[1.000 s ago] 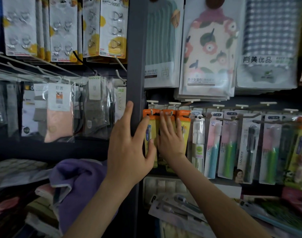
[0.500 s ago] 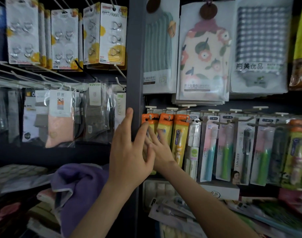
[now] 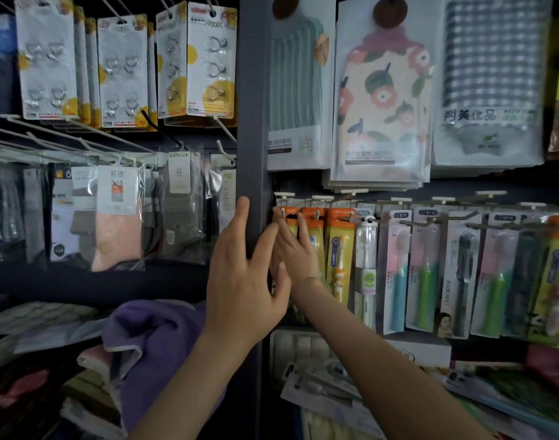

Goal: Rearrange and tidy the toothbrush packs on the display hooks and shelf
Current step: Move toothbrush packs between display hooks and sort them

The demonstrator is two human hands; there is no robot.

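Hook cards (image 3: 122, 68): four fronts counted at the far upper left, white with yellow patches, with more cards stacked behind them.
Sock packs (image 3: 117, 214): on the row below; two fronts read well, one pink pair and one grey pair (the rest are too dark to count).
Purple towel (image 3: 154, 344): one, folded, near at the lower left on a pile of cloths.
Post (image 3: 252, 106): one dark upright, dividing the left bay from the right.
Left hand (image 3: 243, 281): fingers straight and spread, palm toward the post, forefinger lying up its left edge; it holds nothing, and the thumb reaches right beside the other wrist.
Right hand (image 3: 295, 252): partly hidden behind the left fingers; its fingers are straight and lie flat on the fronts of the two leftmost orange packs, with nothing gripped.
Orange toothbrush packs (image 3: 338, 249): three fronts, hanging side by side on hooks just right of the post; the third hangs clear of the hand.
White toothbrush pack (image 3: 365, 265): one, just beside the third orange pack.
Coloured toothbrush packs (image 3: 425, 271): six more hanging further right, the last blurred at the edge.
Towel packs (image 3: 383, 90): three fronts above the hooks: striped, floral, checked.
Loose packs (image 3: 322, 392): lying flat on the shelf below, near right; their number cannot be told.
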